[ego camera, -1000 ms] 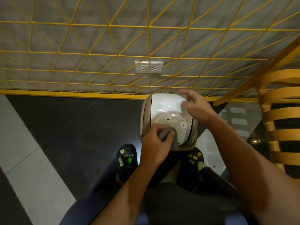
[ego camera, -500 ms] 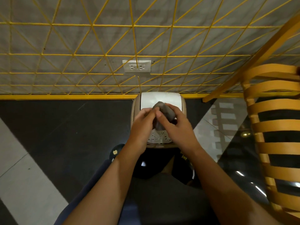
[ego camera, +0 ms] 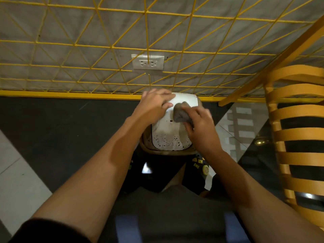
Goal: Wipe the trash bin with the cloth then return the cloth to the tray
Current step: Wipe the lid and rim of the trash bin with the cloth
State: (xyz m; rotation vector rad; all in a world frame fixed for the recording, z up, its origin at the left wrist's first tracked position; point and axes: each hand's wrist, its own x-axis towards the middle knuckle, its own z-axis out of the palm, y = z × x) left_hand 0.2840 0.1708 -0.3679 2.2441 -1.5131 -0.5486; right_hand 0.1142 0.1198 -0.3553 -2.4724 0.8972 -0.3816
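A small trash bin with a white speckled lid and brown rim stands on the dark floor against the yellow baseboard, right in front of my feet. My right hand grips a bunched grey cloth and presses it on the upper right of the lid. My left hand lies with fingers spread on the lid's far left corner, touching it. No tray is in view.
A grey wall with a yellow wire grid and a white socket rises directly behind the bin. A yellow slatted chair stands close on the right. White floor tiles lie at the left.
The cloth went from my left hand to my right one. My left hand moved to the lid's far left corner, and the right now holds the cloth on the lid.
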